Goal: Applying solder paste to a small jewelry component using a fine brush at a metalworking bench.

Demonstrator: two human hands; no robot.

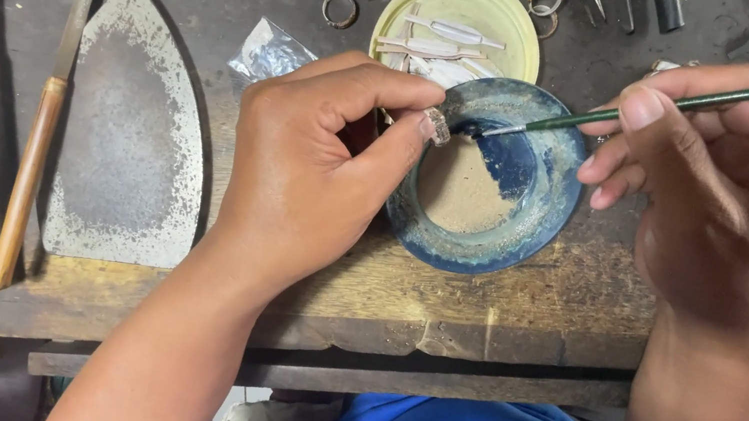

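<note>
My left hand (316, 165) pinches a small silvery ring (436, 126) between thumb and forefinger, held over the near-left rim of a round blue dish (553, 205). The dish holds dark blue liquid and a pale bare centre. My right hand (737, 195) grips a thin green-handled brush (718, 99); its bristle tip reaches left into the dish, just right of the ring. Behind the dish lies a pale yellow lid (508, 20) with several thin white strips on it.
A flat iron-shaped metal plate (130, 129) lies at the left of the worn wooden bench (440, 303). A file with a wooden handle (31, 173) rests beside it. Loose rings (339, 9), a plastic bag (269, 51) and small tools sit at the back.
</note>
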